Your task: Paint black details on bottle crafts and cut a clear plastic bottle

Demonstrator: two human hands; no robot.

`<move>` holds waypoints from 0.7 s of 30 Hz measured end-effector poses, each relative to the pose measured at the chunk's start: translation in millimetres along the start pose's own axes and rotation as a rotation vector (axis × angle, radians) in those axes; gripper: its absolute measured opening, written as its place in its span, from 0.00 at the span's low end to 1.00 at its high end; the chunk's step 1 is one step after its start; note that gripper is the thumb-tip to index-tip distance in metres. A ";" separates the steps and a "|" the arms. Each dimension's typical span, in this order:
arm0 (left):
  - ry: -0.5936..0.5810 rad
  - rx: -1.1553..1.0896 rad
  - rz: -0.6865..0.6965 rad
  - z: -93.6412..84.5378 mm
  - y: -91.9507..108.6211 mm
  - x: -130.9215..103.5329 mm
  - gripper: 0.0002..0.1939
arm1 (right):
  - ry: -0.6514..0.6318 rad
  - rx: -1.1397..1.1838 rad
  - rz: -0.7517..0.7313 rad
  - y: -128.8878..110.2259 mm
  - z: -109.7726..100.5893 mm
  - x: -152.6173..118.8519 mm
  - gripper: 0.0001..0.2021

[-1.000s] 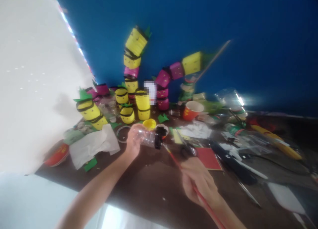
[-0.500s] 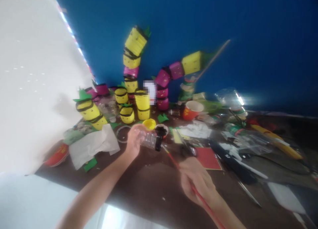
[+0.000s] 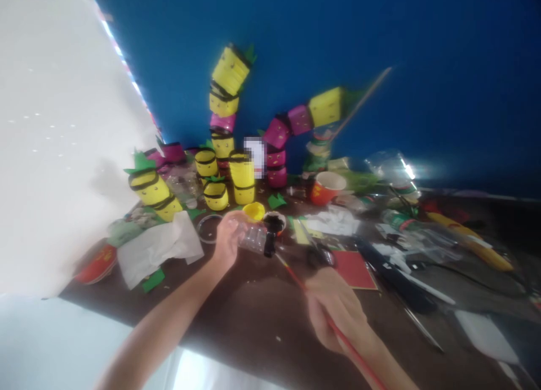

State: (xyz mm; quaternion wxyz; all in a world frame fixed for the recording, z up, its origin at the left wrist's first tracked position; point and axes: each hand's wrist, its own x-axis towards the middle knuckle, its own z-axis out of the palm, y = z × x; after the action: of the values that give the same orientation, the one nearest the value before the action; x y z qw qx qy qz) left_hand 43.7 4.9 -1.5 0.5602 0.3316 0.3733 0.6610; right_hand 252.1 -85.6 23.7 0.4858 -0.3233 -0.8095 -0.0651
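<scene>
My left hand (image 3: 229, 240) is wrapped round a clear plastic bottle piece (image 3: 252, 236), which lies sideways in the air over the table. A black band (image 3: 269, 238) covers its right end. My right hand (image 3: 333, 308) is closed on a red paintbrush (image 3: 296, 278), whose tip points up and left, at or very near the black band; contact is hard to make out. Just behind the band is a small white-rimmed cup of black paint (image 3: 276, 221). A yellow paint container (image 3: 253, 212) stands beside that cup.
Yellow and magenta painted cups (image 3: 243, 178) stand at the back, some stacked tall. White paper (image 3: 158, 249) lies left. Scissors (image 3: 321, 255), a red card (image 3: 355, 270), a red paper cup (image 3: 327, 187) and a yellow tool (image 3: 473, 242) are on the right.
The black-banded end of the bottle piece has turned or tilted very slightly, and the brush tip has shifted a little to the left. Both hands keep nearly the same place.
</scene>
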 end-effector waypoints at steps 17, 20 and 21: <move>-0.053 -0.058 0.041 -15.1 -11.6 15.5 0.18 | 0.093 0.229 0.221 -3.0 -9.8 2.5 0.11; -0.040 -0.043 0.070 -18.2 -13.6 19.5 0.19 | 0.000 0.239 0.217 -6.8 -12.8 12.1 0.11; -0.032 -0.021 0.085 -18.9 -13.7 20.5 0.18 | -0.013 0.233 0.223 -8.5 -13.0 15.9 0.10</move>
State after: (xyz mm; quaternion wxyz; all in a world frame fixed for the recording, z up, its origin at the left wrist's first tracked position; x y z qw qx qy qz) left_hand 31.1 24.1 -22.5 0.5410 0.3515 0.3430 0.6827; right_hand 251.7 -90.4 45.4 0.5190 -0.3530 -0.7737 0.0858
